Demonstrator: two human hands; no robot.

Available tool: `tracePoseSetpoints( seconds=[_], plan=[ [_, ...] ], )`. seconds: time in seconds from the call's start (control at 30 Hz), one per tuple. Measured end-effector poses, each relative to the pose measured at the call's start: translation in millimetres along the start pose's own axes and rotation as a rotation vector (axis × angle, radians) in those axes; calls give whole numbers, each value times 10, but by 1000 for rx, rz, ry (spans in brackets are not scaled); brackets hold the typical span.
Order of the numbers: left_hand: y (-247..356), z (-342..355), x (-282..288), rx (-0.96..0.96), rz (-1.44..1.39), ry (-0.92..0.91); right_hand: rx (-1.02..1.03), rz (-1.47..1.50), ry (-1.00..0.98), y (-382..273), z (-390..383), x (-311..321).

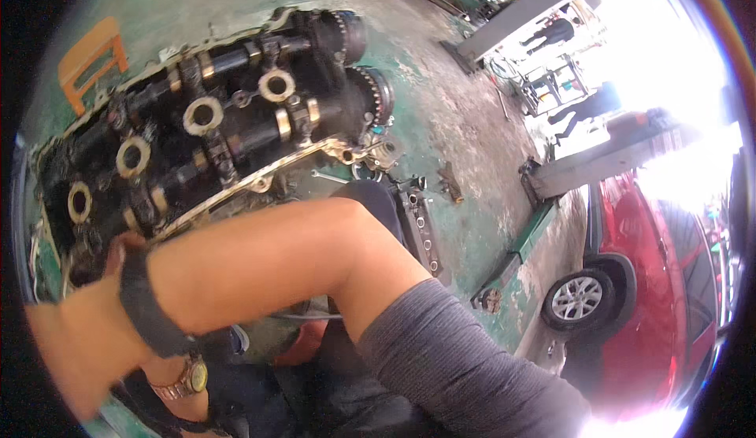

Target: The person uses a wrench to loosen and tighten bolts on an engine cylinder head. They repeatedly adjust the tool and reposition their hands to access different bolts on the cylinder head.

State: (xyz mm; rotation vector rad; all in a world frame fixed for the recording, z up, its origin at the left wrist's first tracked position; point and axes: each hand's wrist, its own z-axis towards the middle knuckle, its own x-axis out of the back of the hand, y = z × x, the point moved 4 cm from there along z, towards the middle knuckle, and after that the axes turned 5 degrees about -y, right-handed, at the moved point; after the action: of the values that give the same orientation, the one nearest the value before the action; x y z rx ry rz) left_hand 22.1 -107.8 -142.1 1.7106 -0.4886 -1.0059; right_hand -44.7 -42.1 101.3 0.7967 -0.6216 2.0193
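Engine | top uncovered, 2 camshafts bare; closing apparently left | right hand blurred nearby, left hand obscured: grips cannot be told

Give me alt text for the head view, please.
A bare forearm crosses in front of an oily, opened engine with two toothed wheels at one end; a red car stands at far right.

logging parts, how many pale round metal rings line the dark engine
4, in one row rising rightward: leftmost pale metal ring, second ring, third ring, and fourth ring nearest the toothed metal sprockets.
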Motion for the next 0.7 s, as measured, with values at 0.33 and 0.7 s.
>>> tracePoseSetpoints(
  seconds=[0.33, 0.7],
  plan=[
    [29, -154, 561, -116, 344, 161, 9, 221, 233, 199, -813, 654],
    [733, -256, -890, -743, 853, 213, -436, 617, 10, 318, -1634, 677]
  ],
)
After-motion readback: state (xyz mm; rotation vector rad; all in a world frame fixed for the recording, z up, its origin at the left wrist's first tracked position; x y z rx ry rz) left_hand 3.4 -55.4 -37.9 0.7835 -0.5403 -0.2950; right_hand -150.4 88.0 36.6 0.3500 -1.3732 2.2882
